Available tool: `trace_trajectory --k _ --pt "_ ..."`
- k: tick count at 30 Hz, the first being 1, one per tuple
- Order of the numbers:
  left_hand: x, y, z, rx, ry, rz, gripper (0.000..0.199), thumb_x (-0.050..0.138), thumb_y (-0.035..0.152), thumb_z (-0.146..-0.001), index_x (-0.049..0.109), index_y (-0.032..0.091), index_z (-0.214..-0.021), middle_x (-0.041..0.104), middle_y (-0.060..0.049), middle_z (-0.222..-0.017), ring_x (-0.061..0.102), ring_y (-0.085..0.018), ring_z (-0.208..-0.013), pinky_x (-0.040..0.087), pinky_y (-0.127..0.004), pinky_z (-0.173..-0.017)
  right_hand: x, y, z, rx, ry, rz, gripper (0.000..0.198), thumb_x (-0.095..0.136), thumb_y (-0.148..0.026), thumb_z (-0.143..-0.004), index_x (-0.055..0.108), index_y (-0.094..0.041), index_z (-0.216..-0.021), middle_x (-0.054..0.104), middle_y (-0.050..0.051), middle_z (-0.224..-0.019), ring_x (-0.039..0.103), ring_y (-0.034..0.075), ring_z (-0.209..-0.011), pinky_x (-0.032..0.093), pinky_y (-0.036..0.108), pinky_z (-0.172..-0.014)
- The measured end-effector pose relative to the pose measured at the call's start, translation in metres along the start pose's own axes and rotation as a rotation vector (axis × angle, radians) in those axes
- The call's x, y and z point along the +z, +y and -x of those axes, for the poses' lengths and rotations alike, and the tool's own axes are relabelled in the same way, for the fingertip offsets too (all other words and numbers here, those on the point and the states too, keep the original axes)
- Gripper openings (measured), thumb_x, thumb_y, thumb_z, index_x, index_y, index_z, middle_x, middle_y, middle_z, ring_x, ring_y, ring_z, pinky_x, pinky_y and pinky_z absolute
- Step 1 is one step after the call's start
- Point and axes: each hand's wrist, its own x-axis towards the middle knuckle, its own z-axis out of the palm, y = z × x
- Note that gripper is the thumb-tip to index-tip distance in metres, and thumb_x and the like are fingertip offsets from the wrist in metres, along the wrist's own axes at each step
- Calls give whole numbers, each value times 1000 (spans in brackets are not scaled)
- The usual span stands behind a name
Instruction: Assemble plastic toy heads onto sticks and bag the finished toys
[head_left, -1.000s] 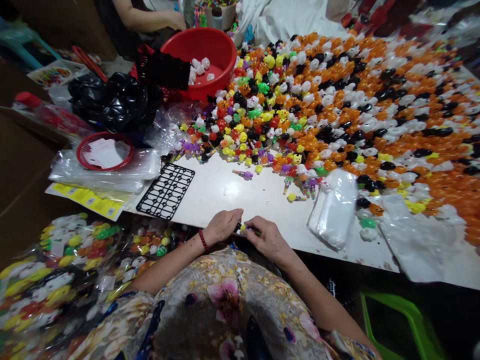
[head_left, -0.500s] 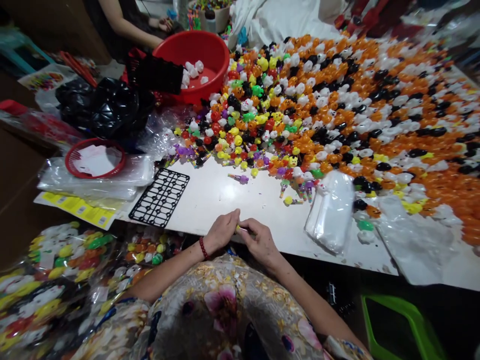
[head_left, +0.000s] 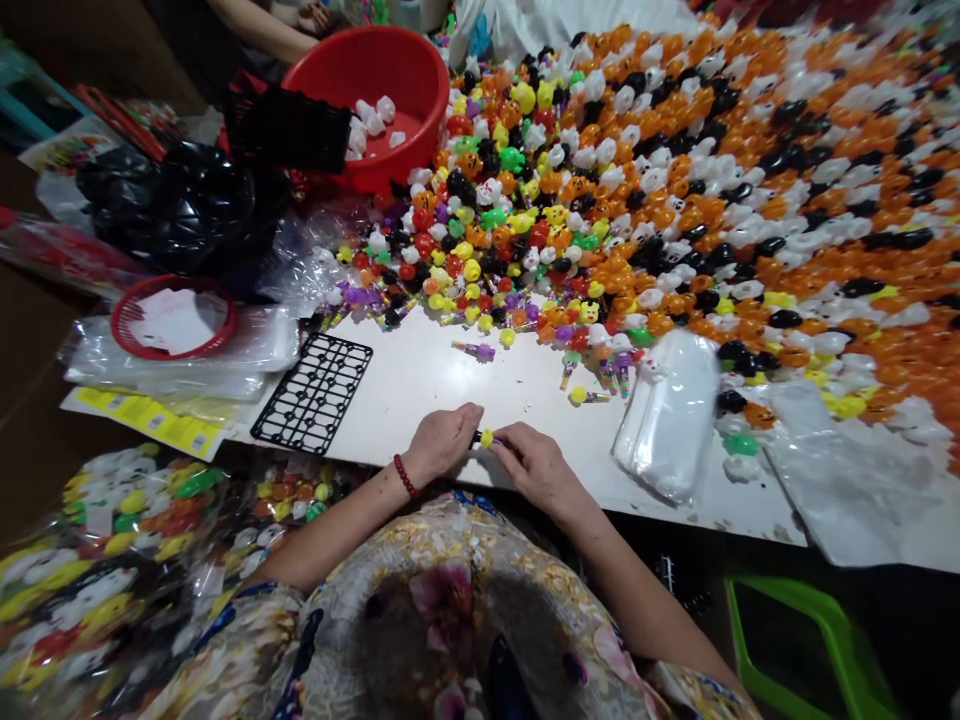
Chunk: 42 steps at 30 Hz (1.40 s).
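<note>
My left hand (head_left: 446,440), with a red bead bracelet at the wrist, is closed at the table's front edge. A small black piece (head_left: 475,438) shows at its fingertips. My right hand (head_left: 538,462) is closed in a pinch on a thin stick with a small yellow topper (head_left: 487,438). The topper sits between the hands, against the black piece; whether the two are joined I cannot tell. Beyond my hands lie a similar stick with a purple topper (head_left: 475,351) and one with a yellow topper (head_left: 587,396). A black plastic grid (head_left: 313,393) lies to the left.
A large heap of small coloured plastic figures (head_left: 675,190) covers the back and right. A red tub (head_left: 405,140) stands back left, near another person's arm (head_left: 262,30). Clear plastic bags (head_left: 667,415) lie right; a red basket (head_left: 124,335) sits left. A green stool (head_left: 817,620) is below right.
My hands have moved slightly apart, bringing the yellow topper and black piece into view between them. The camera view has tilted down a little.
</note>
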Motion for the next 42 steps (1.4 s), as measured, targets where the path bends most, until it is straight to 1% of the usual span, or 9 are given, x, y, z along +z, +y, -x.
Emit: trace_trajectory --k 6,16,19,22,27,32,35,38,42 --pt "0 0 -1 34 -53 -30 44 20 38 -98 55 22 -76 56 -2 -61 57 -19 -62 41 -28 -63 2 0 3 -21 -43 102 12 51 -21 -91 62 -22 -85 65 4 -78 60 16 -72 46 27 -69" --pt "8 6 6 -62 -20 172 45 22 42 -98 49 22 -69 54 -1 -60 54 -18 -62 42 -29 -65 19 1 3 19 -14 -63 14 52 -21 -89 66 -20 -87 67 5 -81 61 17 -74 47 28 -71" --pt "0 1 1 -18 5 343 43 24 45 -98 52 21 -76 53 0 -66 52 -16 -64 43 -28 -64 8 14 -6 51 20 -221 17 54 -29 -90 70 -20 -92 70 5 -84 64 17 -78 49 28 -74" --pt "-5 -4 -5 -9 -50 569 46 28 54 -96 55 20 -84 50 1 -66 48 -14 -58 42 -26 -58 -2 25 -12 91 53 -315 22 57 -36 -89 72 -21 -95 71 5 -85 65 19 -80 50 30 -76" --pt "9 -8 -7 -136 -119 941 51 46 69 -85 53 19 -88 44 6 -61 39 -8 -46 33 -22 -44 0 30 -9 206 42 -421 29 59 -41 -86 72 -21 -102 70 4 -91 63 19 -85 49 32 -81" --pt "18 -10 -6 -226 -163 1254 50 60 67 -79 52 18 -87 49 5 -60 41 -7 -44 36 -19 -42 6 30 -3 325 49 -619 47 63 -46 -84 64 -24 -125 63 0 -82 55 14 -75 46 28 -72" --pt "13 -11 -7 -257 -246 1481 44 68 58 -79 57 16 -89 56 0 -67 46 -8 -51 34 -17 -43 9 28 -2 400 64 -876 48 68 -50 -79 65 -25 -120 54 -4 -70 48 12 -63 41 25 -60" --pt "8 -11 -7 -292 -358 1706 37 71 49 -80 61 15 -88 59 -4 -72 48 -8 -58 31 -15 -45 12 24 -3 446 115 -1102 45 76 -52 -72 66 -26 -108 53 -4 -68 45 11 -60 39 23 -57" --pt "8 -12 -6 -323 -400 1798 32 73 44 -80 66 13 -87 60 -6 -75 49 -8 -61 31 -14 -46 15 19 -4 436 153 -1143 44 80 -51 -68 64 -26 -99 52 -5 -67 45 10 -59 39 22 -56"
